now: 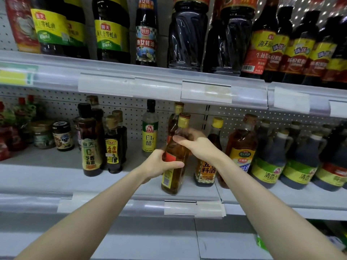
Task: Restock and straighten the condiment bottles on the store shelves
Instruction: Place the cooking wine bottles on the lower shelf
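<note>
1. Left hand (159, 164): fingers and thumb curled round the lower body of the amber bottle (176, 153), with the thumb lying across its front above the label
2. Right hand (195, 143): closed over the same bottle's shoulder just below the neck, thumb on the near side, fingers wrapped behind
3. Amber bottle: clear, filled with amber liquid, yellow cap, red and yellow label; tilted with the cap leaning right; base low at the front of the middle shelf (47, 177), though whether it touches the shelf cannot be told
4. Behind it: a second bottle of like kind, mostly hidden
5. To its left: white vinegar bottle (149, 132), clear liquid, dark cap, upright, set further back
6. To its right: cooking wine bottle (205, 171), yellow cap, upright, partly behind the right wrist
7. Further left: sesame oil bottle (90, 147), dark contents, upright near the shelf front
8. Arms: both forearms bare, reaching forward and up from the lower corners, converging on the bottle
</note>
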Motion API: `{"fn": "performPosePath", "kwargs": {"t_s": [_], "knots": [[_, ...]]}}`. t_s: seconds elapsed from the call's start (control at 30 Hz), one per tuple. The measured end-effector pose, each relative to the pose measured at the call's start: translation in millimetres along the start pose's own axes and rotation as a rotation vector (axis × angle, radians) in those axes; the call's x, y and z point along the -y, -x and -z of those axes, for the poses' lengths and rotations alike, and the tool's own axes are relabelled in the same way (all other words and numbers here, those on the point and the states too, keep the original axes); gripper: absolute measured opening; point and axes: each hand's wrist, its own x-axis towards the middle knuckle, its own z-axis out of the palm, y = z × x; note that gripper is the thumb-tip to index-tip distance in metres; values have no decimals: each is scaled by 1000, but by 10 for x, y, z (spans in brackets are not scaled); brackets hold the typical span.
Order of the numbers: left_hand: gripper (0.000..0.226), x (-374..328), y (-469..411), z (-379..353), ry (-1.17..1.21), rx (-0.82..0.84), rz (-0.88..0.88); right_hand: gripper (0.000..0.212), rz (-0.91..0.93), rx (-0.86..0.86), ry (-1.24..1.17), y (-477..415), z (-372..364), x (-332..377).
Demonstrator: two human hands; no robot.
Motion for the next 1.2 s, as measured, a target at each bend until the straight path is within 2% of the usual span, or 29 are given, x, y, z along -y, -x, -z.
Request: {"fn": "performPosePath", "kwargs": {"t_s": [0.1,0.23,0.37,0.5,0.7,0.8,0.93,1.07,1.2], "knots": [[49,24,4,-3,22,2,6,42,13,-11,-29,-6,-44,-18],[45,39,65,45,103,49,23,42,-4,-114,-51,-5,-111,-75],[48,57,116,1,135,-10,1,39,-34,-208,-94,49,-133,-129],[56,74,125,-89,89,-129,-20,33,-51,-184,-132,64,-111,-163],[58,107,169,-87,9,-177,-35,33,-75,-120,-283,183,-95,-120],[61,117,180,-97,-17,-244,-34,40,-92,-99,-279,229,-166,-109],[57,55,224,-199,-45,-323,-54,57,-101,-118,-257,245,-277,-120],[49,37,278,-205,-62,-340,-79,43,-137,-161,-350,230,-239,-152],[45,47,334,-223,-37,-319,-85,47,-155,-134,-397,286,-216,-185]]}}
